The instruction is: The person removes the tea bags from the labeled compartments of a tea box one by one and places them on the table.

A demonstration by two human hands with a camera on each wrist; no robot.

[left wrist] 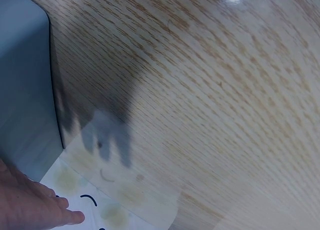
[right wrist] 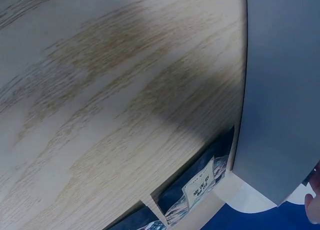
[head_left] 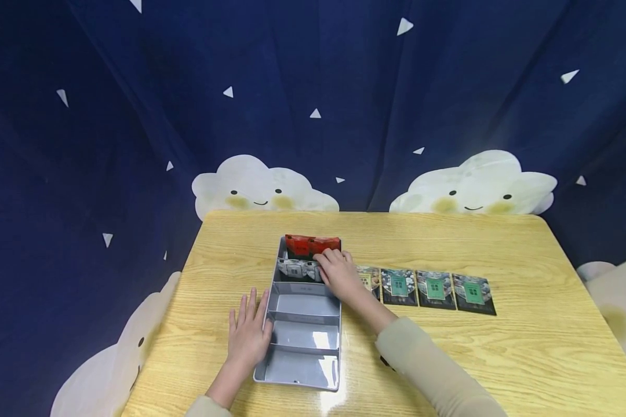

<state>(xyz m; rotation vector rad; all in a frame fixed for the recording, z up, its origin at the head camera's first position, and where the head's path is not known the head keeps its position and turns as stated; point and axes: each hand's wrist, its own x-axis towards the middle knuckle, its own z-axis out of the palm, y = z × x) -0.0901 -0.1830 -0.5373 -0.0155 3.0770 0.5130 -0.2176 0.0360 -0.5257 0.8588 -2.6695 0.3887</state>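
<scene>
A grey compartment tray point(head_left: 304, 329) lies lengthwise on the table. Two red sachets point(head_left: 301, 247) stand side by side in its farthest compartment. In the second compartment stand silver-white sachets point(head_left: 294, 268), with dark lower parts. Over the right end of this row my right hand point(head_left: 339, 274) bends its fingers and holds the right silver-white sachet by its top edge, partly covering it. My left hand point(head_left: 248, 335) has its fingers extended along the tray's left side, the thumb at the rim. Left fingers point(left wrist: 50, 210) show beside the tray wall point(left wrist: 30, 90) in the left wrist view.
Right of the tray, several flat sachets lie in a row: a yellow-labelled one point(head_left: 367, 280) partly behind my right hand, then green-labelled ones point(head_left: 436, 289). A small dark object point(head_left: 386, 362) shows beside the right sleeve. A dark blue curtain point(head_left: 355, 69) with clouds hangs behind the wooden table point(head_left: 527, 353).
</scene>
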